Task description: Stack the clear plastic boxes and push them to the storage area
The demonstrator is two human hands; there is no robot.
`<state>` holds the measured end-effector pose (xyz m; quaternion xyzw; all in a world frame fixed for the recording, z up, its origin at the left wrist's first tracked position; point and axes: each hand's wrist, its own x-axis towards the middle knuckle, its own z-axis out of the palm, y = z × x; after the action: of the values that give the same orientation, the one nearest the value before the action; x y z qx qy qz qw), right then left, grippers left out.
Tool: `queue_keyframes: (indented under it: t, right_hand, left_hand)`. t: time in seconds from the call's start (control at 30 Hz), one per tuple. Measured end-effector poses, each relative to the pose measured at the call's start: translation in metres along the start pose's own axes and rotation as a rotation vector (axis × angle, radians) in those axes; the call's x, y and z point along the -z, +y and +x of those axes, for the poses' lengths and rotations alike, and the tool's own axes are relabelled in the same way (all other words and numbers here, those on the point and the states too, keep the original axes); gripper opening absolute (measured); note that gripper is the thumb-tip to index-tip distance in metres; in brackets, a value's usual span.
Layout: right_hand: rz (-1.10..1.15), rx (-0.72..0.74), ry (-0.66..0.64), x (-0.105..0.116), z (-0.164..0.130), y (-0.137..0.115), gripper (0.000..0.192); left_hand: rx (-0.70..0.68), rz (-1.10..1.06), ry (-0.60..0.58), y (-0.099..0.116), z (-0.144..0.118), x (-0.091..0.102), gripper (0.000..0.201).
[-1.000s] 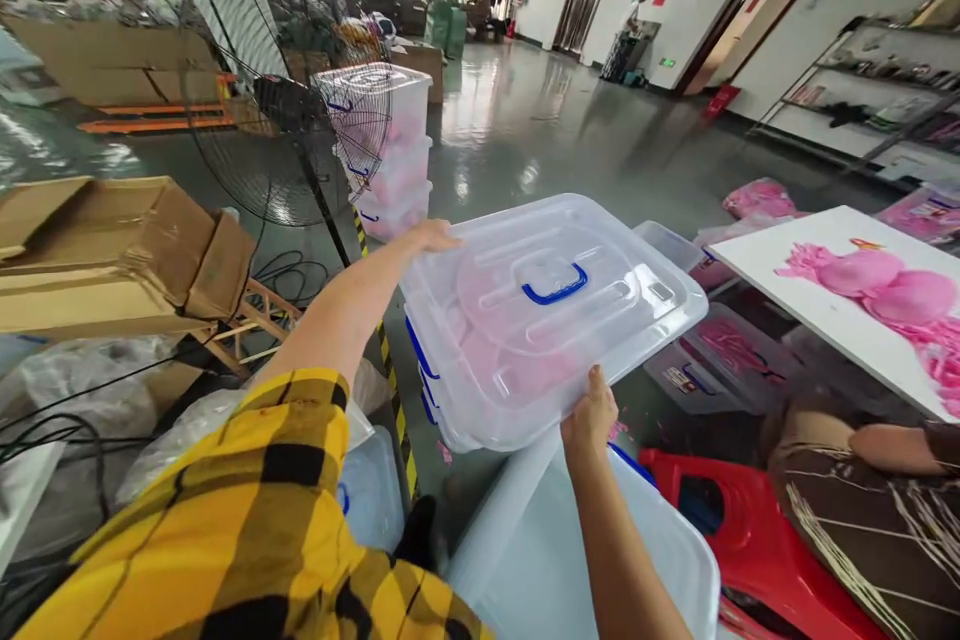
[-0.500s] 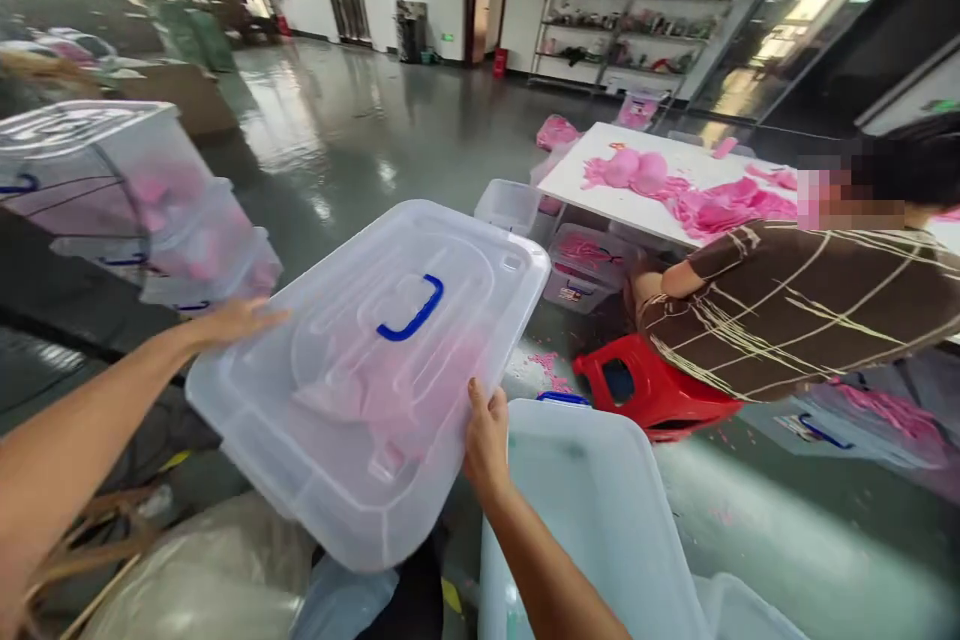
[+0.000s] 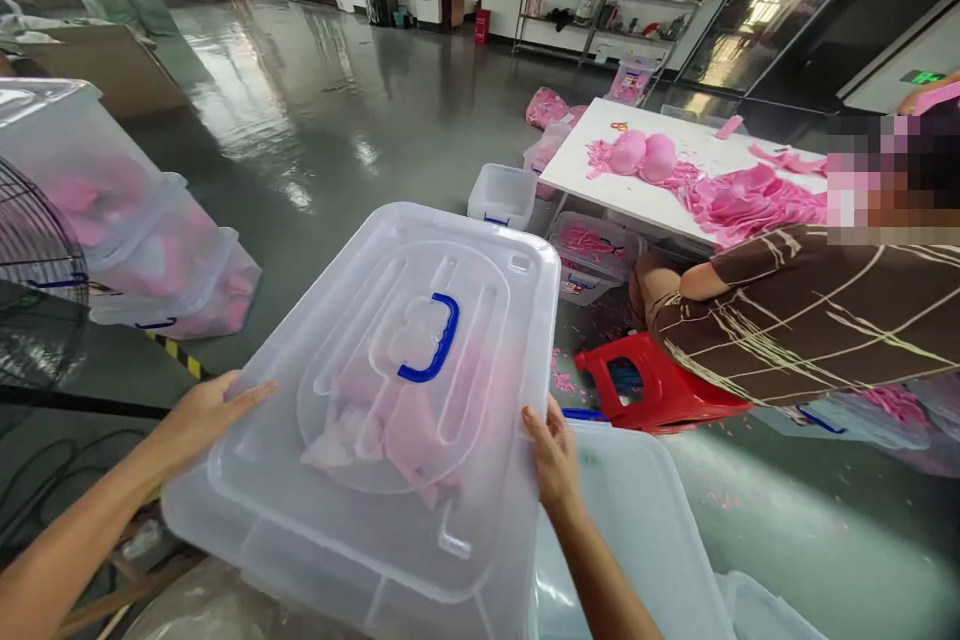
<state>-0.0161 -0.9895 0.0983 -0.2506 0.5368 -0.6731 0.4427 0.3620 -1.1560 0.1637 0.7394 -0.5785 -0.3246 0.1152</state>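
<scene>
Grasping a clear lidded box (image 3: 375, 390) from both sides, held it at the lower middle of the frame, squarely between the hands. Clasped the left edge with the left hand (image 3: 214, 420), thumb laid over the rim and lower fingers out of sight; gripped the right edge with the right hand (image 3: 555, 460), about midway along, fingertips at the rim. Judging by the ridges in the lid, seemed to carry the long axis from lower left towards upper right, crossing the line from hand to hand rather than following it. Had the right hand a little nearer to the blue handle (image 3: 451, 325) on the lid, with neither hand touching it. Could not tell of any support beneath, with the underside hidden. Had a pale tub (image 3: 630, 500) just beside the right hand at lower right, and stacked boxes (image 3: 154, 240) off to the left, nearer to the left hand. Saw the white bench (image 3: 581, 145) at upper right, well apart from both hands.
</scene>
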Motion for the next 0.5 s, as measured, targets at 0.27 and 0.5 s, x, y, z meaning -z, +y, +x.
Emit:
queue_keyframes:
  t: [0.27, 0.5]
  right_hand:
    - [-0.180, -0.094, -0.091, 0.037, 0.128, -0.047, 0.054]
    - [-0.240, -0.144, -0.162, 0.034, 0.219, -0.055, 0.051]
  left_hand:
    - [-0.026, -0.163, -0.066, 0.032, -0.027, -0.048, 0.072]
    - [-0.031, -0.276, 0.052, 0.079, -0.007, -0.067, 0.061]
